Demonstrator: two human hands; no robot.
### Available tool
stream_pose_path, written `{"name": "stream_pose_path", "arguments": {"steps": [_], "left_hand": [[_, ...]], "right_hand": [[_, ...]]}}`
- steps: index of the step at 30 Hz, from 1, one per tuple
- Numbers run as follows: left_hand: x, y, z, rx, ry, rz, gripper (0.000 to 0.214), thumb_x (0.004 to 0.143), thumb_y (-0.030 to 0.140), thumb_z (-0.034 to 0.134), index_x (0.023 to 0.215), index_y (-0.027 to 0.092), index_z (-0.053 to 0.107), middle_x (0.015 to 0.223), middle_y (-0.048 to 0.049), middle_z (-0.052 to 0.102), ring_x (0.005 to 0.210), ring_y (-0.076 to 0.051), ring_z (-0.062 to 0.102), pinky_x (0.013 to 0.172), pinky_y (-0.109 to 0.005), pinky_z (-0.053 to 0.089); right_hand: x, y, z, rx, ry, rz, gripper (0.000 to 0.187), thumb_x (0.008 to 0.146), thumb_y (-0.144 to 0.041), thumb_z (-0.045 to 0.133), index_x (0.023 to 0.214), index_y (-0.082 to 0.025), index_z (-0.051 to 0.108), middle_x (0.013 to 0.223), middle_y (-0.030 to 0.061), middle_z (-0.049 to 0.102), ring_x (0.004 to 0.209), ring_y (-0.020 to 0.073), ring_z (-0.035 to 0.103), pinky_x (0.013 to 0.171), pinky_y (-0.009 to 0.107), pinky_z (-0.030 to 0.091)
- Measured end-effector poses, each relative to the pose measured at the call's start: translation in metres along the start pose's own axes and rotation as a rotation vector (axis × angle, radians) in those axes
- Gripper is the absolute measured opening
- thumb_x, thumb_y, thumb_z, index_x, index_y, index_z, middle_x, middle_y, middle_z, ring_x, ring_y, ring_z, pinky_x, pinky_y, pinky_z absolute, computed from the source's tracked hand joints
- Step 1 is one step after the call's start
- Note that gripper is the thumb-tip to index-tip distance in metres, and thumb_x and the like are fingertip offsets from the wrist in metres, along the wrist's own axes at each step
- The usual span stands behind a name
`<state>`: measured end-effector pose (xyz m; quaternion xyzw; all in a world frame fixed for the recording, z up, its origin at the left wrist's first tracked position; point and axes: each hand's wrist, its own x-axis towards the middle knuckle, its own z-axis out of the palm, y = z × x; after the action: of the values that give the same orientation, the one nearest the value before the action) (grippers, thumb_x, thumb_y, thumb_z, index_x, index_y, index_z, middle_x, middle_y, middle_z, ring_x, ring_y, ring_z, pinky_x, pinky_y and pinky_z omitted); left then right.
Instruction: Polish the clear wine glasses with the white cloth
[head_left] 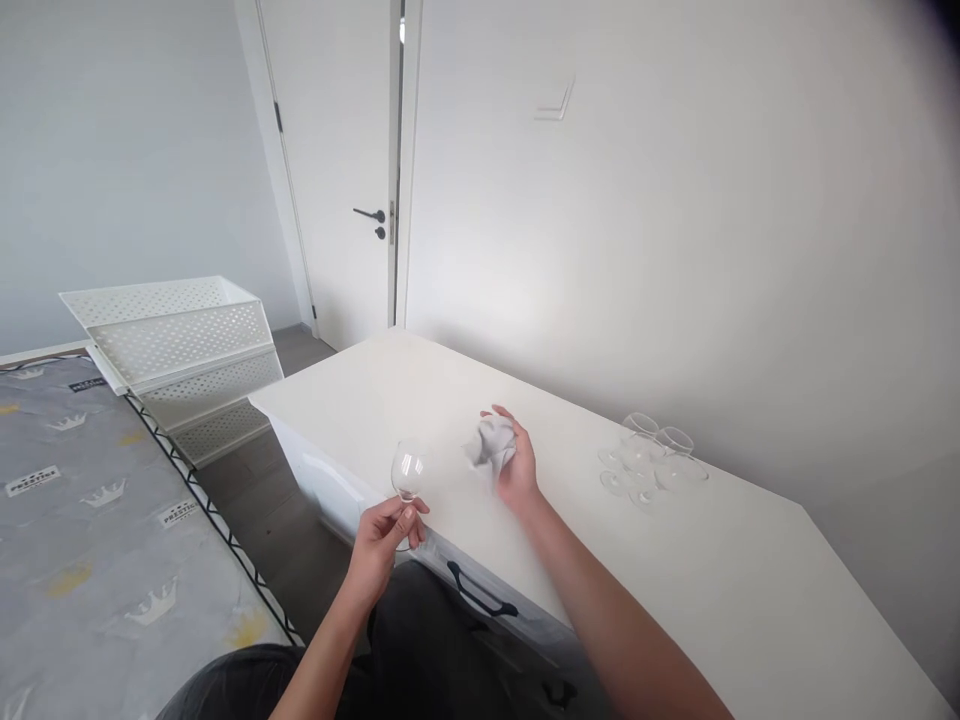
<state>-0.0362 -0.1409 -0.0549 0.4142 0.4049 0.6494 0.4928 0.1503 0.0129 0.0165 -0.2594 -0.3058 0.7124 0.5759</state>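
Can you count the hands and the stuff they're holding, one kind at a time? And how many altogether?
Hands: 2 (left hand, right hand)
Stemmed glass in the left hand: 1
Crumpled cloth in the right hand: 1
Total: 4

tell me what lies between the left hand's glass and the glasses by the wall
The head view shows the right hand with a crumpled pale cloth between them, over the white tabletop.

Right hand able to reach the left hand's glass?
Likely yes: the bowl of the glass stands free above the left hand, though the cloth in the right hand would probably touch first.
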Motion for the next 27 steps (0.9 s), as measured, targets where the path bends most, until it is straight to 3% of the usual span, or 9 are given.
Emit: {"name": "stream_pose_path", "arguments": {"steps": [5, 11, 14, 20, 27], "left_hand": [[-0.002, 0.005, 0.000, 0.093, -0.016, 0.025, 0.033, 0.099, 0.049, 0.071, 0.093, 0.017, 0.080, 0.057, -0.0007, 0.060, 0.061, -0.016, 0.059, 0.067, -0.029, 0.047], [-0.007, 0.010, 0.005, 0.200, -0.007, 0.031, 0.034, 0.100, 0.049, 0.069, 0.092, 0.017, 0.080, 0.060, -0.0018, 0.063, 0.062, -0.016, 0.059, 0.064, -0.029, 0.046], [-0.009, 0.012, 0.008, 0.277, -0.011, 0.042, 0.037, 0.101, 0.049, 0.067, 0.087, 0.017, 0.079, 0.062, -0.0026, 0.065, 0.063, -0.016, 0.059, 0.064, -0.029, 0.045], [-0.010, 0.017, 0.013, 0.439, 0.006, 0.033, 0.042, 0.102, 0.051, 0.064, 0.081, 0.017, 0.076, 0.059, -0.0018, 0.065, 0.059, -0.015, 0.055, 0.061, -0.029, 0.041], [-0.012, 0.023, 0.017, 0.690, 0.043, 0.047, 0.051, 0.103, 0.051, 0.058, 0.063, 0.018, 0.059, 0.053, 0.0005, 0.060, 0.051, -0.012, 0.047, 0.056, -0.027, 0.034]], "right_hand": [[-0.003, 0.004, 0.000, -0.190, -0.004, 0.002, 0.059, 0.095, -0.056, 0.057, 0.148, -0.031, 0.066, 0.098, -0.0002, 0.070, 0.094, 0.0180, 0.066, 0.085, 0.029, 0.054], [-0.017, 0.023, 0.012, -0.478, -0.044, -0.040, 0.052, 0.098, -0.065, 0.057, 0.128, -0.027, 0.076, 0.097, 0.0018, 0.072, 0.091, 0.0207, 0.065, 0.086, 0.032, 0.053], [-0.017, 0.028, 0.011, -0.461, -0.026, -0.071, 0.053, 0.096, -0.070, 0.060, 0.123, -0.027, 0.073, 0.094, 0.0020, 0.069, 0.086, 0.0197, 0.063, 0.080, 0.032, 0.054], [-0.010, 0.026, 0.003, -0.470, 0.134, -0.141, 0.045, 0.097, -0.068, 0.056, 0.117, -0.031, 0.071, 0.106, 0.0009, 0.067, 0.090, 0.0165, 0.066, 0.079, 0.028, 0.056], [-0.011, 0.032, 0.008, -0.330, -0.063, -0.128, 0.053, 0.098, -0.069, 0.061, 0.121, -0.022, 0.072, 0.123, 0.0088, 0.075, 0.114, 0.0238, 0.070, 0.098, 0.036, 0.057]]}}
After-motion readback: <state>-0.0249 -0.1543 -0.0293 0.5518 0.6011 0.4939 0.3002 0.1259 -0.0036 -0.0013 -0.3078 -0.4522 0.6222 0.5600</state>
